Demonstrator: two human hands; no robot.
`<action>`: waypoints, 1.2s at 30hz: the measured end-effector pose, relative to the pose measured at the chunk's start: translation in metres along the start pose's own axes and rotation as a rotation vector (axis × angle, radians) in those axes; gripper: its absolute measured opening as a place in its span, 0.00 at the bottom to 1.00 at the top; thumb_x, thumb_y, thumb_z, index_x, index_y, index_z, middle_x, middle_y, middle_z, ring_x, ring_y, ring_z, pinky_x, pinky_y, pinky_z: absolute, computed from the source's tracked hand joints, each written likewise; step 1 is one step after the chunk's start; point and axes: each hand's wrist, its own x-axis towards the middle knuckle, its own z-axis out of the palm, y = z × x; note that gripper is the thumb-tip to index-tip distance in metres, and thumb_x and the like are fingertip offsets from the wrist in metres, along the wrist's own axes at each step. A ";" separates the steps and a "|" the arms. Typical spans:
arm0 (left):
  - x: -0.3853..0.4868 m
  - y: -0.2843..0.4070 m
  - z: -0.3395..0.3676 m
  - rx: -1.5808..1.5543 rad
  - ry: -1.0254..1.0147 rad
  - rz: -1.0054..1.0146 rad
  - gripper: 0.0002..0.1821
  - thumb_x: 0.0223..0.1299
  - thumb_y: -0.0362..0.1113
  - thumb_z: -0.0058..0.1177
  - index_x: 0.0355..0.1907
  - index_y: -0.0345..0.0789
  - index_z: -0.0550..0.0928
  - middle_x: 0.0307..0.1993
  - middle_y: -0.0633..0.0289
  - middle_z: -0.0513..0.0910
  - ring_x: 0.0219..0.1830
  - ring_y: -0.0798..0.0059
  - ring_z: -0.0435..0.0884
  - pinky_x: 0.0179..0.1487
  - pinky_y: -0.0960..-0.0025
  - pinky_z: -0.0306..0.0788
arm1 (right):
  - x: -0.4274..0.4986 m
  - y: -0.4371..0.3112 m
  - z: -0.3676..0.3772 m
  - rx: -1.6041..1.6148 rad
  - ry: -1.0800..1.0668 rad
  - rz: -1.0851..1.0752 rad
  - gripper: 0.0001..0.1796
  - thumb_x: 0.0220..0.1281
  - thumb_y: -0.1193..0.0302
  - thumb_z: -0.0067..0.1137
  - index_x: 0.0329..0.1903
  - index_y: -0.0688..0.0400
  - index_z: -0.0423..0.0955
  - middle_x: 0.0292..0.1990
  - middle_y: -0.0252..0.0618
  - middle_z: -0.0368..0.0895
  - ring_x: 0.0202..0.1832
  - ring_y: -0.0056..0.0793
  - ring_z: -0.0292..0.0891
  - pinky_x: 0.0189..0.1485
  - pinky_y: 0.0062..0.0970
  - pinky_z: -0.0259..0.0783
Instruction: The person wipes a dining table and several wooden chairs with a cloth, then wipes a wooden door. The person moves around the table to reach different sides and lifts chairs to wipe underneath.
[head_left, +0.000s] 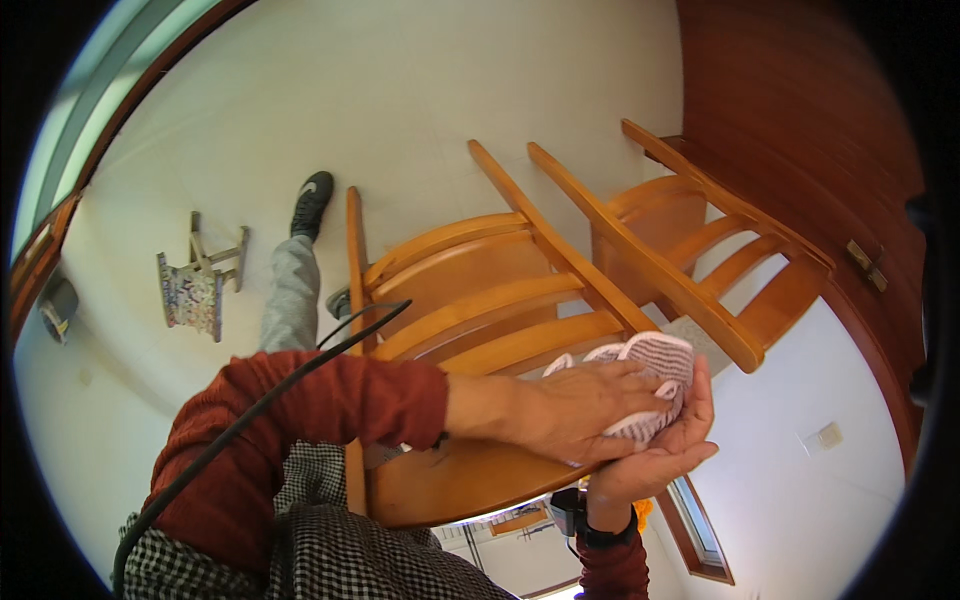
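A striped pink-and-grey fabric item (658, 358) with pale pink edging is folded or bunched between my two hands, in front of a wooden chair's backrest. My left hand (581, 405) lies over it with its back up, fingers pointing right, and covers much of it. Beneath and to the right, my right hand (667, 450) cups the fabric with the palm turned up; a black strap is on that wrist. Exactly what kind of item the fabric is cannot be told.
The near wooden chair (480, 315) is right before me, a second chair (720, 225) beyond it. A small folding stool (195, 289) stands on the floor at left. A brown wooden door (795, 97) is at upper right. A black cable (247, 420) crosses my left sleeve.
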 end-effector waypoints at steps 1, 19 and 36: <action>-0.017 0.004 -0.003 -0.045 -0.055 -0.074 0.36 0.68 0.45 0.56 0.74 0.33 0.67 0.72 0.43 0.67 0.76 0.39 0.59 0.76 0.43 0.57 | 0.000 0.000 0.000 0.039 0.015 0.027 0.47 0.79 0.36 0.16 0.68 0.67 0.66 0.72 0.48 0.65 0.71 0.42 0.65 0.75 0.43 0.62; -0.321 0.021 -0.041 0.377 0.292 -0.868 0.36 0.55 0.29 0.62 0.69 0.31 0.69 0.64 0.45 0.72 0.65 0.44 0.70 0.72 0.51 0.64 | -0.002 -0.016 0.014 -0.088 -0.047 0.139 0.39 0.83 0.45 0.16 0.70 0.60 0.67 0.71 0.41 0.68 0.72 0.36 0.66 0.75 0.39 0.66; -0.345 -0.317 -0.068 0.394 0.602 -1.259 0.35 0.65 0.31 0.49 0.73 0.23 0.60 0.71 0.29 0.60 0.74 0.29 0.56 0.79 0.50 0.54 | -0.001 -0.003 0.002 -0.061 -0.132 0.026 0.41 0.80 0.40 0.20 0.67 0.60 0.69 0.71 0.49 0.64 0.71 0.45 0.65 0.75 0.46 0.65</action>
